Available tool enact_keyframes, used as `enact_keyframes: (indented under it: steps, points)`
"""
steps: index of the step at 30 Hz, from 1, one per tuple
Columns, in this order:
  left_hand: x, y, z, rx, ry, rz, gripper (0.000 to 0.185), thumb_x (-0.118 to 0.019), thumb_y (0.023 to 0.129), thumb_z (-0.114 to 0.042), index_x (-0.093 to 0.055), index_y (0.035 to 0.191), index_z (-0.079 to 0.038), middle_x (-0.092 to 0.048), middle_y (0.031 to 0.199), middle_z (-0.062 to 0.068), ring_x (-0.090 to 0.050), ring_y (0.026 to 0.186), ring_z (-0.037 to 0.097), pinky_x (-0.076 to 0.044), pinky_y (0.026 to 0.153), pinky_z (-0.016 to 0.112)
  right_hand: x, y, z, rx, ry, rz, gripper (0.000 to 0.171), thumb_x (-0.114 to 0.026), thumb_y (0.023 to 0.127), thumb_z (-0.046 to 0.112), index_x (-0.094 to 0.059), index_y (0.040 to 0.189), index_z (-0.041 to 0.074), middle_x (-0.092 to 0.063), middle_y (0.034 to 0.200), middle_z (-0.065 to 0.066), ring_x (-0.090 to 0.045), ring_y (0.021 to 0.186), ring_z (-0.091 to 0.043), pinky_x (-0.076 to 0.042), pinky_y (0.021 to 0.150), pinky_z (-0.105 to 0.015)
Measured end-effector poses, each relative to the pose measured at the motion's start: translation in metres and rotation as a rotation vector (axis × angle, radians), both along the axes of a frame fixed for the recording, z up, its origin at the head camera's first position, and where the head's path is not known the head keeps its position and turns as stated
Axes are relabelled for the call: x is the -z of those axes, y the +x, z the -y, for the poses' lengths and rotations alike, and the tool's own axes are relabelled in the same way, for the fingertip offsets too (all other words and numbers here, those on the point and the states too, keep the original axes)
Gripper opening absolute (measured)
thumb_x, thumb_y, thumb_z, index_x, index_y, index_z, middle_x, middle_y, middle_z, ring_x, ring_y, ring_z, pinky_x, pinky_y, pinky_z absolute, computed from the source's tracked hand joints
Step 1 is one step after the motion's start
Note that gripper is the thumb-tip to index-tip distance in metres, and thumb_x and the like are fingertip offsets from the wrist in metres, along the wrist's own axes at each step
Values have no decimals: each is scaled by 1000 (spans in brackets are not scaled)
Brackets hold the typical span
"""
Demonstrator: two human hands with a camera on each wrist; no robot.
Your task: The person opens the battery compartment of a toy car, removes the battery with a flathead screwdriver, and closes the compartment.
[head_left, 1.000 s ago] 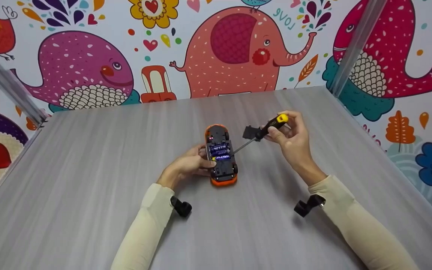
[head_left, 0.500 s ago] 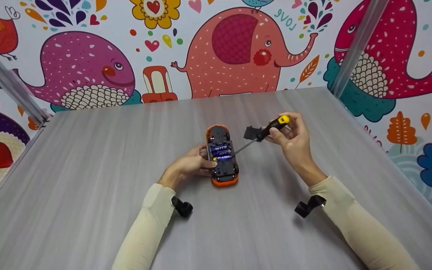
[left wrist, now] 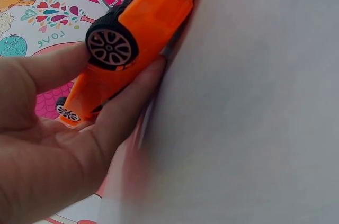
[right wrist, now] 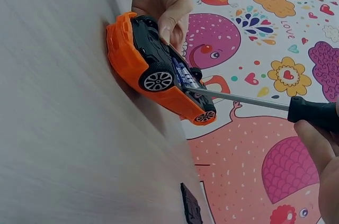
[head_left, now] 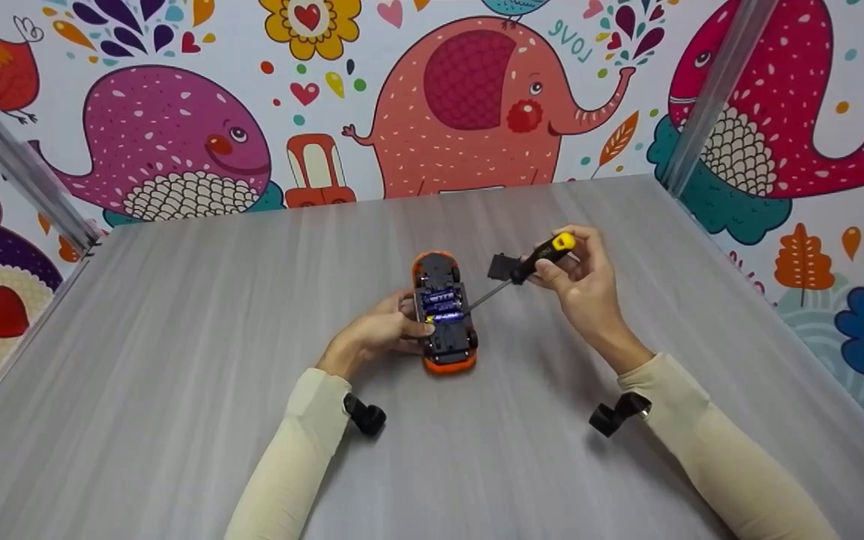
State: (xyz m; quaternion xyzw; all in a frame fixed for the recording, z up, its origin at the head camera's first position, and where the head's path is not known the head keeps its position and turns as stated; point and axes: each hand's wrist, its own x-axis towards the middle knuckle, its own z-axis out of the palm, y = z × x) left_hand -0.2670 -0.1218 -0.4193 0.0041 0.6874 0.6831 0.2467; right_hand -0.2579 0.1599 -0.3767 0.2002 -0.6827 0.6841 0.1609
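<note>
An orange toy car [head_left: 443, 311] lies upside down on the grey table [head_left: 177, 315], its black underside up and several purple batteries [head_left: 440, 306] showing in the open bay. My left hand [head_left: 387, 328] grips the car's left side [left wrist: 132, 44], with one fingertip on the underside [right wrist: 165, 33]. My right hand [head_left: 582, 274] holds a screwdriver [head_left: 529, 266] with a black and yellow handle [right wrist: 312, 114]. Its metal shaft [right wrist: 238, 98] slants down to the battery bay. A small black cover [head_left: 501, 265] lies on the table just behind the shaft.
Colourful cartoon walls [head_left: 469, 90] close in the table at the back and both sides, with metal posts [head_left: 709, 90] at the corners. Black camera mounts sit on both wrists [head_left: 364, 416]. The black cover also shows on the table in the right wrist view [right wrist: 190, 208].
Almost nothing has moved. The screwdriver tip stays at the battery bay and the left hand keeps its hold on the car.
</note>
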Motion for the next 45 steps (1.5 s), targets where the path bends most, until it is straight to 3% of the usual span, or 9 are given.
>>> enact_keyframes:
  steps: [9,19,25,31,36,45]
  points:
    - [0,0,1,5,5,0,75,-61,89,10,-25,153,-2,-46,148,23,-65,111,29,-56,99,50,-3,4,4,-16,30,-13,43,-65,91,-8,-43,127,-1,-58,113,-13,-71,101,-21,-62,82,-34]
    - [-1,1,0,11,32,3,78,-61,88,11,-23,154,-5,-44,150,23,-64,113,31,-54,100,53,0,0,0,-10,-36,21,43,-64,91,-10,-42,127,-3,-59,109,-10,-72,97,-19,-62,78,-32]
    - [0,1,0,4,20,4,77,-61,88,11,-24,153,-6,-42,152,21,-63,117,33,-55,99,52,0,0,0,4,-5,14,43,-64,91,-9,-42,127,-3,-59,108,-10,-72,97,-19,-62,78,-33]
    - [0,2,1,7,31,6,77,-59,89,12,-23,155,-7,-40,154,21,-61,121,37,-54,100,53,10,-9,-3,21,-99,83,40,-59,93,-11,-40,127,-3,-60,107,-9,-74,98,-24,-62,75,-33]
    - [0,1,0,-4,32,15,76,-59,88,12,-25,154,-8,-41,154,19,-61,122,36,-55,99,53,19,-17,-7,39,-198,163,35,-52,95,-13,-42,124,4,-60,107,-10,-74,93,-16,-63,74,-32]
    - [1,2,0,-11,25,3,74,-60,88,12,-28,152,-8,-44,151,19,-62,119,33,-56,98,52,28,-22,-11,44,-248,213,35,-51,97,-12,-44,126,7,-65,108,-1,-74,95,-13,-63,76,-31]
